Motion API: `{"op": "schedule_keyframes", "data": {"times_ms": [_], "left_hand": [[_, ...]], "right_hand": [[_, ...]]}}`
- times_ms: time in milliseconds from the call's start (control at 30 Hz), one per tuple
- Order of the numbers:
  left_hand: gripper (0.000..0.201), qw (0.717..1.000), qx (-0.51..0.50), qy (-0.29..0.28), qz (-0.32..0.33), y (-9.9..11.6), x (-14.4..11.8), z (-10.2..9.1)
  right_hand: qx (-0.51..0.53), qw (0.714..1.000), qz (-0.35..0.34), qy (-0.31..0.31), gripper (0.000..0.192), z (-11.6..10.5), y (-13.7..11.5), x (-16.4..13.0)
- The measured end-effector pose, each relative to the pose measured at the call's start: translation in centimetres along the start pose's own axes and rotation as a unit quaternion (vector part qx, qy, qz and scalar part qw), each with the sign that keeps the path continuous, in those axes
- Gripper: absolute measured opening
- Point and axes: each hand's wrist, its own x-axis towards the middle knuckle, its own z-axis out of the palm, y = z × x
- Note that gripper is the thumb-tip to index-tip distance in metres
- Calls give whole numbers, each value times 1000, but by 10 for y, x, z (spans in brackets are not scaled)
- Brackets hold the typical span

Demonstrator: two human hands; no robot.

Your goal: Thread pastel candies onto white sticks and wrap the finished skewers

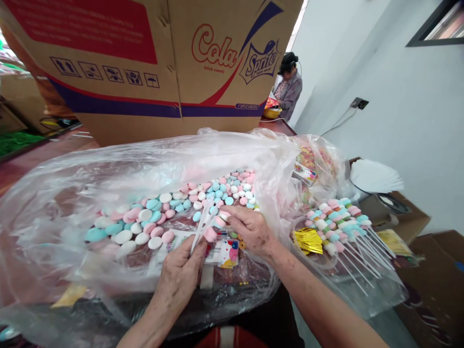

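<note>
Left hand (182,265) curled closed round bundled white sticks (203,221); right hand (253,231) nearly closed, thumb and forefinger pinching white sweet (224,216) in short row beside them, threading unclear

Seemingly done: heap of loaded skewers (335,220) at right edge of plastic (271,164); remaining: row in hand, plus many loose sweets (145,215) across plastic's middle, toward far edge

Loose sweets round, smooth, flattish, pale pink, blue, white

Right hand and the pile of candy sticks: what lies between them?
In the head view, crumpled clear plastic lies between the right hand and the pile of candy sticks, with gold strips close to the pile.
</note>
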Motion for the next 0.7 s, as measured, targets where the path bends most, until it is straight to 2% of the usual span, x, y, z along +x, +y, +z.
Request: {"op": "schedule_keyframes", "data": {"times_ms": [133,200,267,333,400,433,533,600,700], "left_hand": [[30,1000,-12,-6,-8,3,2,3],[27,1000,-12,9,4,10,5,3],[26,999,-2,16,28,20,7,2],[30,999,6,6,48,30,10,3],[33,999,-1,-14,45,38,12,5],[32,999,-7,-21,39,39,12,7],[32,999,-16,-40,21,36,11,13],[34,998,-37,-49,6,27,10,18],[37,996,-82,-30,-12,14,11,23]], "right_hand": [[-19,1000,10,4,33,-1,-3,0],[17,999,43,11,32,1,-5,-1],[101,992,74,32,35,4,-7,-1],[228,967,90,72,53,8,-10,0],[345,927,102,107,74,15,-12,1],[383,909,113,117,79,18,-13,1],[429,885,142,115,67,27,-17,1],[439,881,144,102,57,32,-19,0],[437,884,142,82,50,36,-20,-2]]}}
